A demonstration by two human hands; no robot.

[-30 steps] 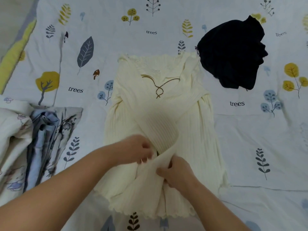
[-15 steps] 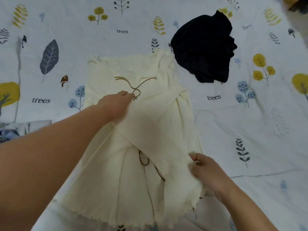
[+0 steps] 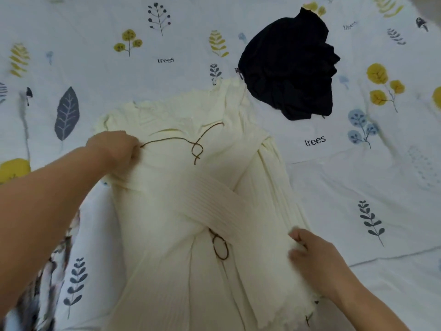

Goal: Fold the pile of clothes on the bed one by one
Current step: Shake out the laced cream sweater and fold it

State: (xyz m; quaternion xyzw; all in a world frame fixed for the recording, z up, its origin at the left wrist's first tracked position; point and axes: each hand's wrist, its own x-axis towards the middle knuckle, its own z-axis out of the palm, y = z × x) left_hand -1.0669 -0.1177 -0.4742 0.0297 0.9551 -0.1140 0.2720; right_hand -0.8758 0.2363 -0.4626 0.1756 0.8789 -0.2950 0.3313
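Observation:
A cream ribbed knit garment [image 3: 167, 211] with brown lacing lies spread on the bed, one sleeve folded diagonally across its middle. My left hand [image 3: 114, 146] grips the sleeve end near the garment's upper left, beside the brown cord. My right hand [image 3: 315, 259] pinches the fabric at the garment's right edge, low down. A crumpled black garment [image 3: 291, 65] lies beyond the cream one, to the upper right.
The bedsheet [image 3: 358, 187] is pale with printed leaves, trees and the word "trees". A patterned blue-and-grey cloth [image 3: 40, 295] shows at the lower left edge, partly behind my left forearm.
My left hand has carried the sleeve from the garment's lower middle up and to the left. My right hand has shifted out to the right edge. The view has drawn closer.

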